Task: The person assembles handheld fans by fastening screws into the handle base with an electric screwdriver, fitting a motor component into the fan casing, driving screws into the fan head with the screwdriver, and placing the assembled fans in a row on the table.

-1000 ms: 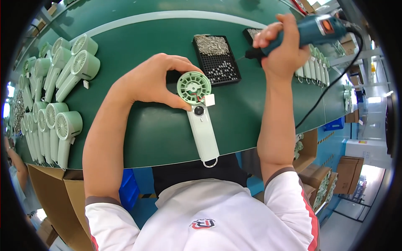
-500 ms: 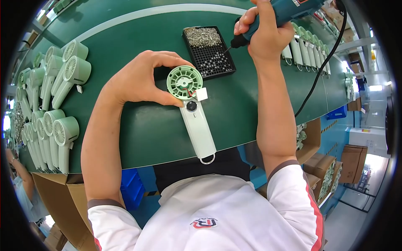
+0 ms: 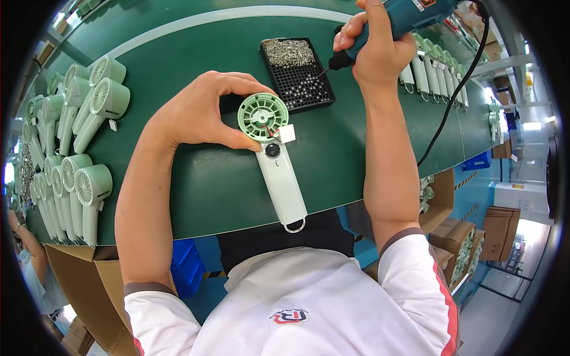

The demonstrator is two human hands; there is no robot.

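Note:
My left hand [image 3: 208, 113] grips the round green head of a handheld fan [image 3: 282, 184], its thumb and fingers curved about the rim. The fan lies with its pale handle pointing toward me; a white tag and thin red and black wires show beside the head. My right hand [image 3: 383, 50] is wrapped round a teal electric screwdriver [image 3: 409, 18]. The driver's thin bit points down-left, its tip over or at the black screw tray [image 3: 304, 98]. Small silver screws fill the tray's far end, and several stand in its grid of holes.
Several green fans [image 3: 110, 98] are grouped on the left of the green table [image 3: 219, 190], and another row of fans [image 3: 433, 71] stands at the far right. The driver's black cord [image 3: 460, 89] hangs on the right. Cardboard boxes [image 3: 442, 193] stand below the table edge. Another person's arm [image 3: 32, 243] shows at far left.
Almost nothing differs. The fan in my left hand has shifted very slightly to the right, and the driver in my right hand is nearly still at the tray.

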